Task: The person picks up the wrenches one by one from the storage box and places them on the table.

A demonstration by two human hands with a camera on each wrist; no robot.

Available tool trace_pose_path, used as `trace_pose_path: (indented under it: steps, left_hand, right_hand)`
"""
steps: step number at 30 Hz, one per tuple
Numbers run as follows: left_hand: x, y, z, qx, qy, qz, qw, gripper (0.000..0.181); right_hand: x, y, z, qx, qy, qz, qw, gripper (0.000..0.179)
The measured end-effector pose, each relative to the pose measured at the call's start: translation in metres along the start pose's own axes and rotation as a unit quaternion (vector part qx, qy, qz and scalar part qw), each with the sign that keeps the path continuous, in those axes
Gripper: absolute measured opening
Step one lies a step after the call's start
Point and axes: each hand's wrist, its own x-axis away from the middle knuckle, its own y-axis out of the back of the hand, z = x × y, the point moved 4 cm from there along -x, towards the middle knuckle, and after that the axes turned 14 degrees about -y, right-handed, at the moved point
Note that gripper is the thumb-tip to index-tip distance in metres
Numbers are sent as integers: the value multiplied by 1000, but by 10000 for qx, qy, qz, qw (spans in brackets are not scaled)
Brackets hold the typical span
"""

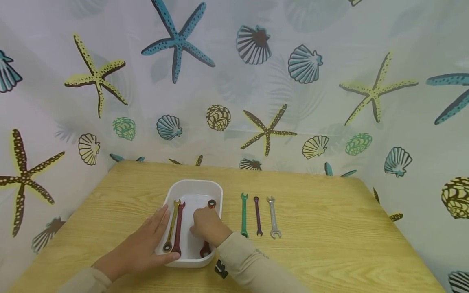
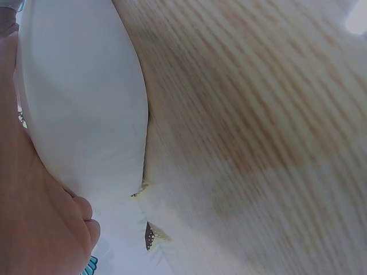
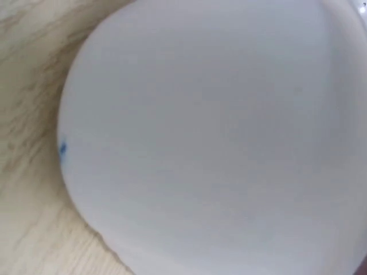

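Observation:
A white tray (image 1: 195,184) sits mid-table. My left hand (image 1: 152,238) lies along its left rim with the fingers straight and the thumb at the front edge. Inside lie a gold wrench (image 1: 172,226) and a red wrench (image 1: 179,228) side by side. My right hand (image 1: 202,228) reaches into the tray, its fingers curled down on a second red wrench (image 1: 211,203), whose shaft it hides. The left wrist view shows the tray's outer wall (image 2: 86,114) beside my left hand (image 2: 34,217). In the right wrist view the tray's white surface (image 3: 218,143) fills the frame.
A green wrench (image 1: 243,215), a purple wrench (image 1: 258,216) and a silver wrench (image 1: 273,217) lie in a row on the wooden table (image 1: 329,244) to the right of the tray. A curtain printed with starfish and shells (image 1: 234,81) closes in the back and sides.

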Motion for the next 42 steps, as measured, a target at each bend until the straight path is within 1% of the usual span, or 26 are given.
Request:
trace_pose_path:
  steps: [2,3,6,8,10,12,15,17,22,25,27,30,33,37,42]
  left_hand:
    - [0,0,0,1,21,12,10000,107]
    - [1,0,1,3,33,16,10000,107]
    - [1,-1,2,3,38,6,10000,107]
    - [1,-2,2,-1,23,-9,10000,106]
    - [0,-3,2,-2,22,-18,10000,106]
    - [0,-4,2,7,15,-25,10000,106]
    - [-1,-6,2,-2,-19,-28,10000,105]
    - [-1,-6,1,-40,-51,-39,10000,105]
    - [0,-5,1,-104,-64,-89,9999,104]
    - [0,-3,2,-96,-41,-71,9999,104]
    - [0,-3,2,-95,-29,-50,9999,104]
    - [0,-2,1,-91,-31,-60,9999,103]
    - [0,-1,0,-85,-23,-74,9999,103]
    - [1,-3,1,-43,41,-44,10000,103]
    - [0,-4,1,-23,59,-46,10000,103]
  right_hand:
    - [-2,-3,0,-48,81,-116,9999,18]
    - [-3,-3,0,-129,65,-167,9998,20]
    - [-5,-7,1,-391,-192,-358,9984,35]
    - [-6,-10,1,-410,-430,-590,9965,45]
    - [-6,-13,2,-153,-638,-798,9947,51]
    - [-6,-17,3,235,-733,-935,9926,50]
    - [-6,-23,3,684,-767,-949,9902,44]
    - [-6,-25,2,737,-744,-938,9901,39]
    - [-8,-24,1,392,-627,-980,9924,27]
    - [-9,-22,1,64,-614,-918,9939,20]
    - [-10,-21,0,-205,-637,-805,9945,18]
    - [-12,-23,-2,-688,-689,-600,9934,18]
    - [-12,-25,-3,-1148,-803,-357,9895,23]
    - [-9,-26,-4,-1425,-876,-232,9856,26]
    - [-9,-26,-5,-1542,-895,-193,9838,26]
